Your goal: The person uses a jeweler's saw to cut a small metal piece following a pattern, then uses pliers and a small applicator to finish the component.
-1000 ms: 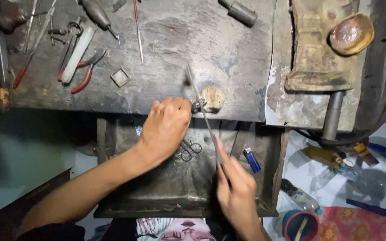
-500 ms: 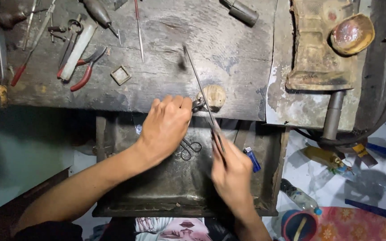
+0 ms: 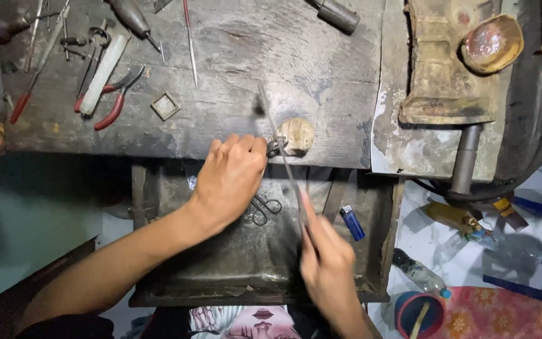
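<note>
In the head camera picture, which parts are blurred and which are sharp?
Head view: the right hand and the thin file it holds are smeared by motion blur; the left hand, the red-handled pliers and the blue lighter look sharp.

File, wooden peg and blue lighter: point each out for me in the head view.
file (image 3: pixel 281 154), head view, middle of its thin blade.
wooden peg (image 3: pixel 297 135), head view, rounded top face.
blue lighter (image 3: pixel 352 223), head view, middle of its body.

Right hand (image 3: pixel 326 263) has slid back toward the body since half a second ago, drawing the thin file (image 3: pixel 281 157) with it. File tip now sits lower on the surface (image 3: pixel 233 119), nearer the small metal piece (image 3: pixel 276 147).
</note>
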